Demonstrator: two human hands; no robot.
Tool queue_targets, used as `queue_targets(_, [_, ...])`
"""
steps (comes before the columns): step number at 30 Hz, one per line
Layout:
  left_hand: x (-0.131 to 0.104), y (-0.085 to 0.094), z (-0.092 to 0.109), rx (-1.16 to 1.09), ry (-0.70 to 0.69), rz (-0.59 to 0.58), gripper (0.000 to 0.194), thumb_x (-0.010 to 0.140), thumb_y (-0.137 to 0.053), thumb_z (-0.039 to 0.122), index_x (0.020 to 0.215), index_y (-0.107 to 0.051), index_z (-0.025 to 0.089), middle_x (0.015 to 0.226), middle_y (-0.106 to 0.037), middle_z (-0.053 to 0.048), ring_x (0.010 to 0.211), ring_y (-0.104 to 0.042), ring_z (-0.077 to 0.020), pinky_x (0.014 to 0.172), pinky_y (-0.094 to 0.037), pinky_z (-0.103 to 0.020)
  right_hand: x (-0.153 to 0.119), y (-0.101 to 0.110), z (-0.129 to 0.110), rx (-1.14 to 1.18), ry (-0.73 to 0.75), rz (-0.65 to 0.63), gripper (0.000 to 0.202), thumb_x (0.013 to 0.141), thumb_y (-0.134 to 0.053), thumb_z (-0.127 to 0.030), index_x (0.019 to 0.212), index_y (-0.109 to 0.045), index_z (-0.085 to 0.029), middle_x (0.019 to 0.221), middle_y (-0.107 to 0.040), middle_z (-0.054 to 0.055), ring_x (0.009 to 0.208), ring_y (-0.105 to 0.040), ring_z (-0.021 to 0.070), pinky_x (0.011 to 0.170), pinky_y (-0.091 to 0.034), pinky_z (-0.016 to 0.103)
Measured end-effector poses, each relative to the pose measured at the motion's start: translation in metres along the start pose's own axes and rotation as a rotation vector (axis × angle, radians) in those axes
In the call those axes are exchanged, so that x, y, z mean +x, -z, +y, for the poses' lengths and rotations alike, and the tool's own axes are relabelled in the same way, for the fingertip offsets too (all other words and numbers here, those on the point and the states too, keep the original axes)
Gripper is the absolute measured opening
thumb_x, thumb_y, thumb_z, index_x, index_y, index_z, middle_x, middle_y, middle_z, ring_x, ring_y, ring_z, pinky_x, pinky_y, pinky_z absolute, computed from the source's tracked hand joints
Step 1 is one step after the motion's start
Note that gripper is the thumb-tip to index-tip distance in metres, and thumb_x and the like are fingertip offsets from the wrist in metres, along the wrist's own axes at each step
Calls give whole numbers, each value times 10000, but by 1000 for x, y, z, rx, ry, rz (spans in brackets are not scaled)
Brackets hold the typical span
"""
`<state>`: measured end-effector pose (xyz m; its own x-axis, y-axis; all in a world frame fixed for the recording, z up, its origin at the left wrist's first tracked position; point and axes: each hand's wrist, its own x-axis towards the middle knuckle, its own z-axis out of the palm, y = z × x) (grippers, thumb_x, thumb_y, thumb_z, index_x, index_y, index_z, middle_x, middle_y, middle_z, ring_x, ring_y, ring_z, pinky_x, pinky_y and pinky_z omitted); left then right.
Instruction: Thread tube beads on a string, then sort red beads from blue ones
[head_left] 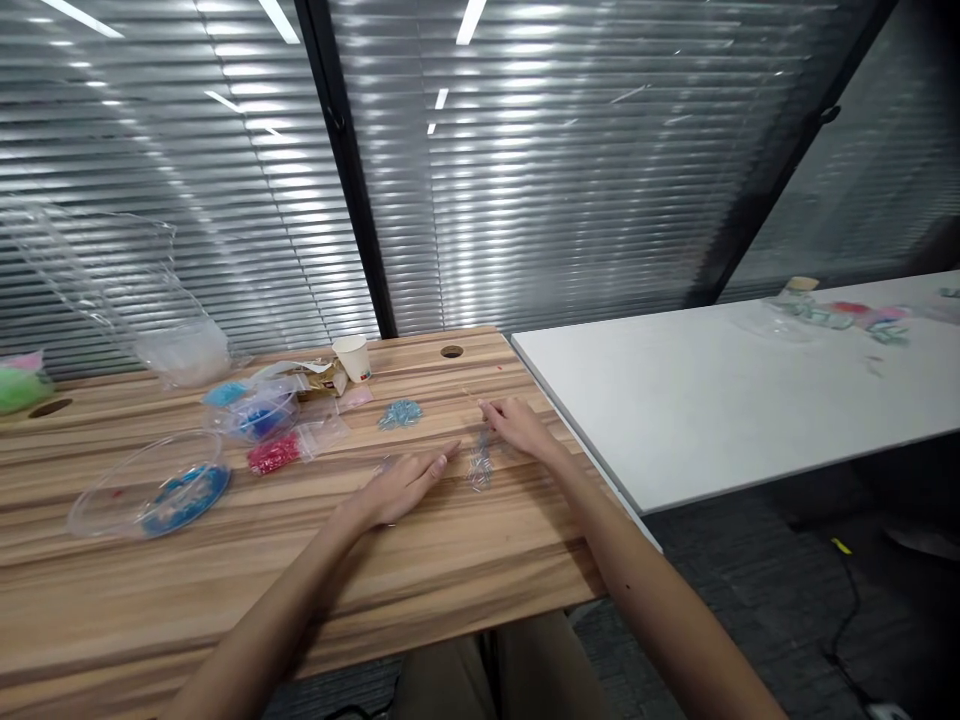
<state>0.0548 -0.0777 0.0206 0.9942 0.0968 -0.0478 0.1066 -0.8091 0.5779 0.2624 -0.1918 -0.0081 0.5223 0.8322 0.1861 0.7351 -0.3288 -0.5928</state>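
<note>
My left hand (405, 484) lies low over the wooden table (450, 580), fingers stretched toward the right, with a clear rim showing partly beneath it. Just right of its fingertips is a small pile of clear, thin pieces (480, 468). Beyond that pile, my right hand (514, 422) is closed in a pinch on a thin stick (471, 394) that points up and left. A heap of pale blue pieces (401, 413) sits farther back, between the hands and the cup.
A paper cup (353, 358), a bag of red beads (274, 454), a clear bowl (259, 412) and a round clear container with blue pieces (184, 500) stand to the left. A white table (712, 400) adjoins on the right, bearing jars and bags.
</note>
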Motion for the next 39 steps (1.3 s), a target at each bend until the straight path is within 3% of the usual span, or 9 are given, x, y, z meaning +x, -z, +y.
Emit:
queue_targets(6, [2, 1, -4, -63, -10, 86, 571, 949, -149, 500, 1419, -265, 198, 1261, -552, -47, 1217, -462, -199, 1052, -290, -377, -1, 3, -3, 69, 2, 41, 482, 938, -285, -403, 700, -615, -144, 683, -654, 72, 647, -592, 159, 613, -368, 226])
queue_targets(17, [3, 2, -9, -145, -23, 147, 574, 947, -165, 506, 1388, -343, 184, 1111, -648, -64, 1085, -572, -211, 1001, -352, -384, 1, -2, -1, 148, 56, 92, 449, 938, -301, -385, 710, -604, -144, 700, -654, 63, 632, -588, 151, 594, -377, 219])
queue_targets(27, [4, 3, -10, -154, -34, 158, 557, 949, -179, 495, 1319, -456, 183, 1085, -659, -63, 1034, -598, -207, 951, -402, -353, 2, -3, 0, 157, 85, 45, 425, 925, -324, -358, 659, -574, -141, 636, -621, 37, 583, -548, 133, 586, -349, 224])
queue_targets(39, [4, 4, -10, -100, -37, 187, 537, 952, -206, 475, 1325, -448, 172, 1173, -615, -59, 1123, -543, -214, 1008, -352, -371, 0, 0, -2, 187, 87, -5, 436, 921, -342, -366, 675, -613, -129, 700, -666, 52, 640, -582, 141, 620, -378, 230])
